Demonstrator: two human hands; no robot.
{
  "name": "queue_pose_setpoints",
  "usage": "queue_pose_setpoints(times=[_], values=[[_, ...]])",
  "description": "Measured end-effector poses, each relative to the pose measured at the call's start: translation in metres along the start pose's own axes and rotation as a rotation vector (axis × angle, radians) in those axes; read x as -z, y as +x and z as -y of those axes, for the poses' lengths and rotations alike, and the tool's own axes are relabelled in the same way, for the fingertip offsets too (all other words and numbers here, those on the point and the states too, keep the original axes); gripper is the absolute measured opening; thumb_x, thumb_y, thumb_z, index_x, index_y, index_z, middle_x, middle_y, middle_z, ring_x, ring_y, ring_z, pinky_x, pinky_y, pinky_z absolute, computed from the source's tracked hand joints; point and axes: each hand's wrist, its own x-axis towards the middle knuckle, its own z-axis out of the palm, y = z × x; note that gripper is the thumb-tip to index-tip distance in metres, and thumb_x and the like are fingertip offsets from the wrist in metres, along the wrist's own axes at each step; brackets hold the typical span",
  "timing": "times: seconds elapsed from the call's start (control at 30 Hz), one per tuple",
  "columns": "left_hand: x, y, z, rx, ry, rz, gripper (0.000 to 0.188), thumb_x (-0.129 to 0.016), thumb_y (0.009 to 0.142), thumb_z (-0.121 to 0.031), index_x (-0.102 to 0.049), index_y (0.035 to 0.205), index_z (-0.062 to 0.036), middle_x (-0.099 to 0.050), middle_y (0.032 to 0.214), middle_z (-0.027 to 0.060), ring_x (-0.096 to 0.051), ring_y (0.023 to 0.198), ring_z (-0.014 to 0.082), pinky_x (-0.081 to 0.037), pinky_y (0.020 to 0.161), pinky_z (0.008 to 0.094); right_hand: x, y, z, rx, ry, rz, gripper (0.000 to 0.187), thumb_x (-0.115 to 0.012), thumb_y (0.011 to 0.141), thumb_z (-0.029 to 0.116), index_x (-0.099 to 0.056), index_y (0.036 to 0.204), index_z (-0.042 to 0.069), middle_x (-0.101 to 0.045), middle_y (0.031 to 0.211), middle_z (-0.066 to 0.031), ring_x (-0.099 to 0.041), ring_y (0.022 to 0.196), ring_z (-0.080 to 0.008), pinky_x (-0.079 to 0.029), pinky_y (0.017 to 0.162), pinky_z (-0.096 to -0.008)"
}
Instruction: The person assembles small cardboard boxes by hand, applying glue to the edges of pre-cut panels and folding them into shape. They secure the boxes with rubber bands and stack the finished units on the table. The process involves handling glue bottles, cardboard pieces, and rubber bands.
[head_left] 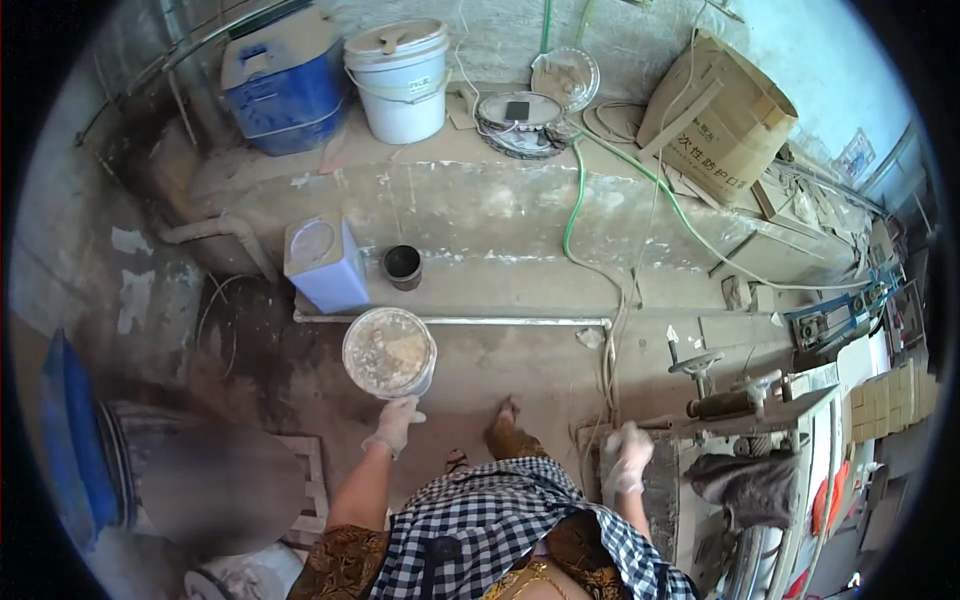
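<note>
A white bucket point(388, 352) with a dusty white and beige top is in front of me, left of centre. Whether its top is a lid or contents I cannot tell. My left hand point(393, 425), in a thin whitish glove, is closed at the bucket's near side, fingers against its edge. My right hand point(629, 456), gloved alike, is over the left edge of a workbench point(650, 500). Its fingers look loosely curled, with nothing visible in them.
Beyond the bucket stand a pale square container point(328, 268) and a dark cup point(403, 267). A raised ledge point(470, 200) carries a blue drum point(283, 85), a lidded white pail point(398, 85) and a cardboard box point(715, 125). A pipe point(500, 321) and hoses cross the floor. Handwheels point(697, 364) stick up at right.
</note>
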Motion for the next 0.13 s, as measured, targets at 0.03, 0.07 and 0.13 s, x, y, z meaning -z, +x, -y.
queue_pose_setpoints(times=[0.03,0.07,0.13], values=[[-0.007,0.033,0.004,-0.095,0.120,0.007,0.041,-0.062,0.089,-0.029,-0.065,0.118,0.0011,-0.069,0.100,0.0088,-0.064,0.087,0.0214,-0.046,0.090,0.0317,-0.013,0.010,0.061,-0.048,0.165,0.003,0.041,-0.057,0.092,0.027,-0.052,0.057,0.008,-0.053,0.052,-0.0062,-0.045,0.047,-0.0141,-0.034,0.046,-0.0349],[-0.007,0.074,0.015,-0.193,0.237,-0.003,0.037,-0.062,0.089,-0.028,-0.068,0.113,0.0003,-0.069,0.097,0.0074,-0.063,0.082,0.0200,-0.047,0.086,0.0314,-0.029,0.020,0.119,0.055,0.208,-0.049,0.043,-0.054,0.096,0.026,-0.052,0.057,0.008,-0.051,0.050,-0.0043,-0.045,0.050,-0.0137,-0.032,0.047,-0.0310],[-0.026,0.111,0.010,-0.247,0.315,-0.012,0.031,-0.060,0.088,-0.027,-0.069,0.103,-0.0008,-0.066,0.088,0.0054,-0.060,0.076,0.0172,-0.047,0.078,0.0323,-0.036,0.050,0.197,0.348,0.224,-0.186,0.036,-0.057,0.095,0.019,-0.054,0.061,0.006,-0.051,0.056,-0.0022,-0.044,0.053,-0.0120,-0.035,0.051,-0.0294]])
